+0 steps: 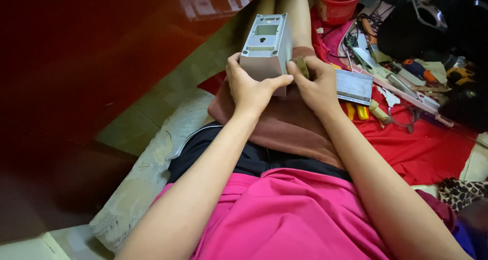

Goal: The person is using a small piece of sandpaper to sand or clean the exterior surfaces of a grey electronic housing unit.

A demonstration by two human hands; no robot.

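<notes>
Grey plastic housing, boxy and hollow-looking, stands on end on the brown towel draped over my thigh, its recessed back panel turned up toward me. Nearest me, my left hand wraps its lower left side, thumb laid across the bottom edge and fingers curled round the far wall, closed firmly on it. My right hand presses against the lower right corner, pinching a small brownish pad against the plastic; how hard it grips I cannot tell.

I judge the shell light and stiff, with smooth walls that could slide in a sweaty palm, and thin moulded edges that might crack if squeezed hard. The flat side walls near the base look the safest hold, not the cut-out panel.

Just beyond my right hand lies a grey ribbed plate on the red cloth. Farther off sit scattered tools and a red bucket.
</notes>
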